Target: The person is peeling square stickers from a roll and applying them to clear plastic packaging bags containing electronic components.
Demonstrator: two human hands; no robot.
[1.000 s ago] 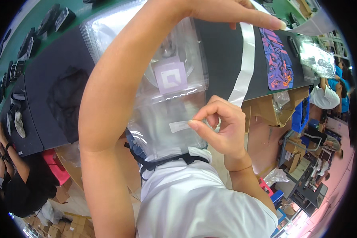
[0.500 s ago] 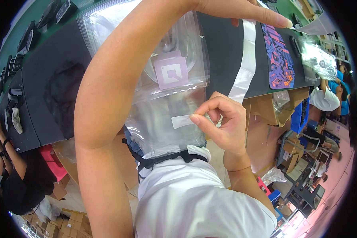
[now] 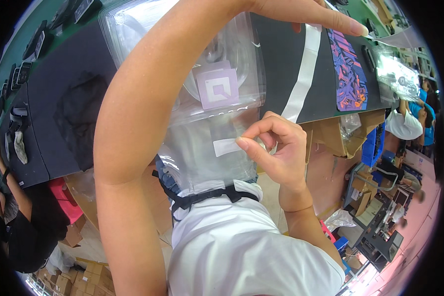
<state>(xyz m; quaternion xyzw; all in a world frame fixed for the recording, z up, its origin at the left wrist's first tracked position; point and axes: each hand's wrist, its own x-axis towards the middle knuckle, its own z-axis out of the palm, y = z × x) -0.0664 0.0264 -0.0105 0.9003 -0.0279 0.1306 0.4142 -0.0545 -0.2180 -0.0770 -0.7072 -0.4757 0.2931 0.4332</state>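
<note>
My left arm crosses the picture, and my left hand pinches the top end of a long white strip that lies on the black mat. My right hand pinches a small white sticker between thumb and forefinger, right over a clear plastic bag. The bag hangs over the table edge toward my body. Inside its upper part sits a purple and white square card.
A purple patterned mat and more clear bags lie to the right. Dark devices line the green table at left. A person in black sits left; people in blue work right. Blue crates and cardboard boxes stand below.
My right hand has risen slightly with the sticker, toward the bag's middle. My left hand stays on the strip's top end.
</note>
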